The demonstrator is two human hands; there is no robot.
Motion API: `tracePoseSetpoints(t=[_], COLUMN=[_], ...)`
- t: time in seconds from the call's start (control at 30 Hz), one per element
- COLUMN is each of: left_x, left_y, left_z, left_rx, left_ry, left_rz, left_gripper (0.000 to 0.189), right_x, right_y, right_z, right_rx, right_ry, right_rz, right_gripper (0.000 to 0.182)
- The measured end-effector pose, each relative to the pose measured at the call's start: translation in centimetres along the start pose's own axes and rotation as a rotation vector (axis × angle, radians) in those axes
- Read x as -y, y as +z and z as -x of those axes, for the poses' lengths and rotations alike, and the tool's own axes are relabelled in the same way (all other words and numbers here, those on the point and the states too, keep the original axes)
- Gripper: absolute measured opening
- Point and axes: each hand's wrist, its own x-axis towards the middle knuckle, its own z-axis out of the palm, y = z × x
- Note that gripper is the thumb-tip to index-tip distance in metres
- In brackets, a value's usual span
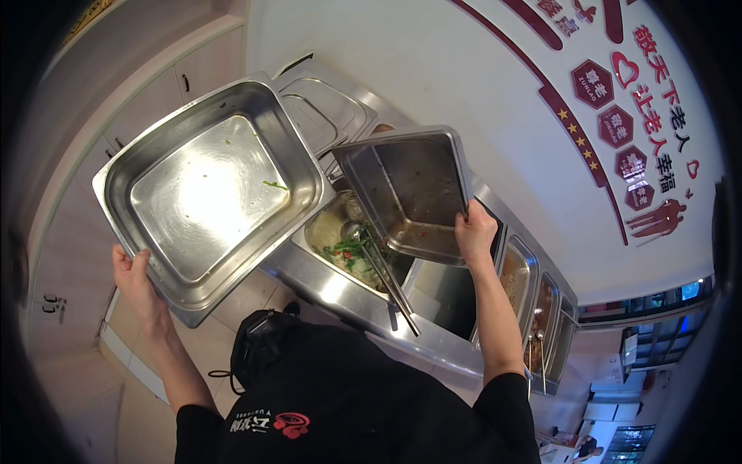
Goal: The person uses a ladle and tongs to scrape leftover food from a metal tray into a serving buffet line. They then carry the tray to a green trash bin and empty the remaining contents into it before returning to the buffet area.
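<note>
My left hand point(138, 284) grips the near left rim of a large, shallow steel food pan point(203, 191), which holds only a few green scraps and some wet residue. With my right hand point(477, 232) I hold a smaller, deeper steel pan point(414, 191) by its rim; it is tilted, and brown residue clings inside. Both pans are raised over a steel serving counter point(324, 284). Partly covered by them, a counter pan of leafy greens with red bits point(353, 255) has steel utensils point(394, 290) resting in it, their handles over the counter's near edge.
Steel lids point(324, 110) lie at the counter's far left end. An uncovered dark well point(446, 296) is beside the greens. Further right are pans of food point(542, 325) with serving utensils. Cabinets point(156, 104) stand at left, a decorated wall point(464, 87) behind. A person point(588, 448) is far off.
</note>
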Motion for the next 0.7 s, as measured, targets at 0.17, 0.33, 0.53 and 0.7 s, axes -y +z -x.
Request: tracePoseSetpoints(t=[0.17, 0.33, 0.53, 0.7], left_x=[0.2, -0.1, -0.5, -1.0], left_y=[0.1, 0.0, 0.3, 4.0], left_z=[-0.1, -0.1, -0.1, -0.1], left_rx=[0.045, 0.041, 0.110, 0.216], left_ry=[0.034, 0.026, 0.058, 0.030], left_rz=[-0.009, -0.016, -0.001, 0.065], left_gripper=[0.014, 0.015, 0.016, 0.014], right_x=[1.0, -0.2, -1.4, -3.3], right_y=[0.4, -0.4, -0.3, 2.1], right_z=[0.9, 1.1, 2.6, 5.6], right_rx=[-0.035, -0.062, -0.245, -0.344], right_ry=[-0.005, 0.094, 0.432, 0.813], right_rz=[0.035, 0.015, -0.083, -0.369], right_gripper=[0.017, 0.017, 0.007, 0.012])
